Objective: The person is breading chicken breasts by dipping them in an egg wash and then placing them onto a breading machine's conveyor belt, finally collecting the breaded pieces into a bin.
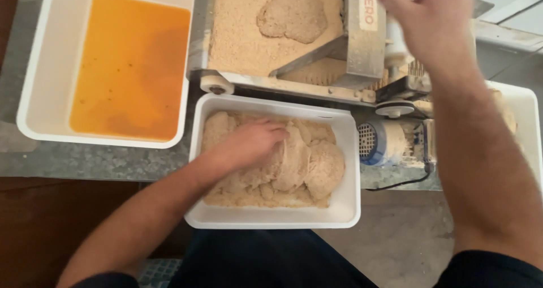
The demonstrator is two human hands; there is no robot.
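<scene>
From the head camera, the person's left hand [249, 144] lies flat and open-fingered on a pile of breaded cutlets [305, 163] in the white tray [271, 219] in front of them, pressing rather than clutching, while the right hand [432, 22] is up at the breading machine [362, 44], fingers curled at its top edge; I cannot tell what, if anything, they pinch. One more crumbed cutlet [292, 13] sits on the machine's crumb bed and the tub of beaten egg [130, 67] looks well filled, so by my reckoning a good batch is done and more could follow.
</scene>
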